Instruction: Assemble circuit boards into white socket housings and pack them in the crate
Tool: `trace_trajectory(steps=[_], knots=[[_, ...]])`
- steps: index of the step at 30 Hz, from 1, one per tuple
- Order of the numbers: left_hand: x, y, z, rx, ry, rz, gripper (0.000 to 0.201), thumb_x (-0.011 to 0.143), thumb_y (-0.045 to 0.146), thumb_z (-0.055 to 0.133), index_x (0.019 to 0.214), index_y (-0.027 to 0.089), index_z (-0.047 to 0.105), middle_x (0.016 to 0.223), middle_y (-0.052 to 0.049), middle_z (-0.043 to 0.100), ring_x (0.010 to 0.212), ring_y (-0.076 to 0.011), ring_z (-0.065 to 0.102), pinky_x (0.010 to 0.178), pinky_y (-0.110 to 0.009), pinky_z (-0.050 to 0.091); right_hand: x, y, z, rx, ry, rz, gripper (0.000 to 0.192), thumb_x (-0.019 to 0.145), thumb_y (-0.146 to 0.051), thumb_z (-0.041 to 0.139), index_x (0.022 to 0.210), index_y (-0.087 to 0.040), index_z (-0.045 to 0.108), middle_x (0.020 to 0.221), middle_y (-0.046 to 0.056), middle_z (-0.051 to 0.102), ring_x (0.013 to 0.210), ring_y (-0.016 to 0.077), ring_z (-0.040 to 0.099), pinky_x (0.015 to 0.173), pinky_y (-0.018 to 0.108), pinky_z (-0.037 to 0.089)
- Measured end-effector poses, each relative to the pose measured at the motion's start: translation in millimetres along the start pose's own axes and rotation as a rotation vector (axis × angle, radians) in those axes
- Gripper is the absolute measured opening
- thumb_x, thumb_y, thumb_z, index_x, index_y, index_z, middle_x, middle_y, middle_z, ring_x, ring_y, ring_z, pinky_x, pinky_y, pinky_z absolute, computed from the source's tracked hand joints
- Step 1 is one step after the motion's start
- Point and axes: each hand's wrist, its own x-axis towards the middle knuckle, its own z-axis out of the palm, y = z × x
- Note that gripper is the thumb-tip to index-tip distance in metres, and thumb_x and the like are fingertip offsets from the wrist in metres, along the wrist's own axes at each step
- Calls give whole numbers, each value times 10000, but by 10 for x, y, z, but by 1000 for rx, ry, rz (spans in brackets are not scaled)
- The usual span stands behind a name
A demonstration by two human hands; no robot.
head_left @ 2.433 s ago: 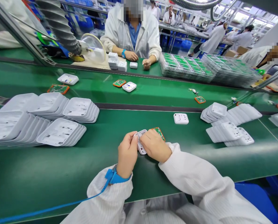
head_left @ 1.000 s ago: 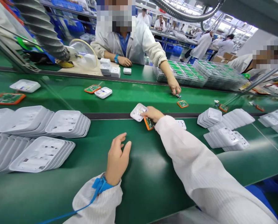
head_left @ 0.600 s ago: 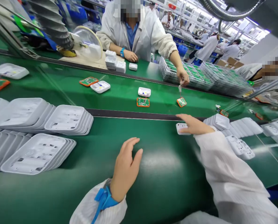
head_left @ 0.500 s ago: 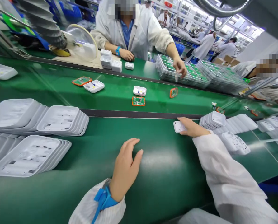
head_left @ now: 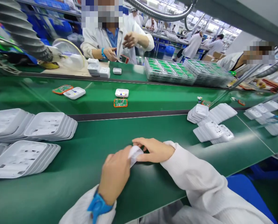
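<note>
My left hand (head_left: 115,174), with a blue strap (head_left: 99,203) at its wrist, is closed on the left end of a small white plastic cover (head_left: 135,154). My right hand (head_left: 154,151) grips the right side of the same cover with thumb and fingers. The cover is tilted above the green bench (head_left: 89,180) and slightly blurred, and the fingers hide part of it. Stacked small white covers (head_left: 198,112) stand to the right, with perforated ones (head_left: 214,130) leaning nearer me.
At left are stacks of larger white plastic trays (head_left: 45,126). Beyond a dark rail, the green belt (head_left: 153,99) carries a white case (head_left: 122,92) and an orange-edged circuit board (head_left: 120,102). Across it, a co-worker (head_left: 113,37) stands near clear trays of boards (head_left: 169,70).
My right hand has brought the white cover left from beside the stacks. My left hand has closed on it. The co-worker's hand has left the clear trays. The view has shifted right.
</note>
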Motion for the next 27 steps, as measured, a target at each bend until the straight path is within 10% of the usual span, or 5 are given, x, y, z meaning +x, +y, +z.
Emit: trace_trajectory(steps=[7,14,21,27], knots=[[127,-663,-120,-121,-54,-708,374,870,345,366,1134,138,532,1097,-145,627,992,-304,593,809,-382,455,-210,235,190,-74,171,87,381,854,-320,586,1201,-172,537,1177,105,602,970,197,613,855,362,499],[-234,-230,-90,-42,361,-371,480,867,363,455,1243,66,460,1299,-219,468,1234,-330,408,1009,-482,342,-117,519,456,-296,438,-41,214,885,-225,467,1067,-193,573,1052,98,619,1005,225,562,867,391,489],[-1074,735,56,-254,124,-105,238,893,273,441,1075,172,557,1251,-85,524,1219,-254,419,1029,-423,320,44,747,365,-616,543,-33,277,866,-333,443,1036,-168,587,977,124,639,893,254,592,812,425,495],[-1625,800,148,-156,144,-2,307,921,203,336,1050,107,597,1224,-131,544,1248,-274,411,1076,-470,238,132,731,381,-919,482,-81,304,812,-324,405,1004,-210,611,978,163,664,989,333,593,900,493,439]])
